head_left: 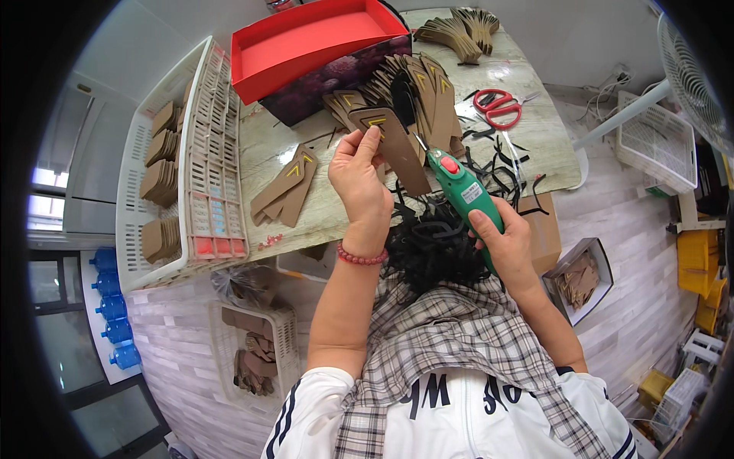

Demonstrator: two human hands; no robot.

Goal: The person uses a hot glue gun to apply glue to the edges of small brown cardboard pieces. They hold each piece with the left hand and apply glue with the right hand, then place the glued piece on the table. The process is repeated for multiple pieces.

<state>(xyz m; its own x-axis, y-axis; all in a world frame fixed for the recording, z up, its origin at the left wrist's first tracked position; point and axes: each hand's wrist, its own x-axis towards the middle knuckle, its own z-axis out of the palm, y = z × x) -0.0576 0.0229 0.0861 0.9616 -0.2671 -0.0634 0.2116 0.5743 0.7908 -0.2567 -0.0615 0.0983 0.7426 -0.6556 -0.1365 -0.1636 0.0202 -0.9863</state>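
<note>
Between the thumb and fingers of my left hand [359, 172] is a flat brown strap-shaped piece [401, 157] with a yellow V-shaped mark near its upper end. My right hand [501, 237] grips a green handheld electric cutter [459, 183] with a red button. The cutter's thin tip points up toward the brown piece, close to its right edge; whether they touch I cannot tell. Behind lies a fanned pile of similar brown pieces [436, 96]. A few more marked pieces [287, 187] lie to the left on the table. Black trimmed strips [432, 245] heap below the cutter.
Red-handled scissors [497, 109] lie at the table's right. A red box lid [313, 46] rests on a dark patterned box [306, 96]. At left stands a white plastic basket [218, 153] with stacked brown pieces. More stacks [459, 34] lie at the back; a fan [692, 69] stands at right.
</note>
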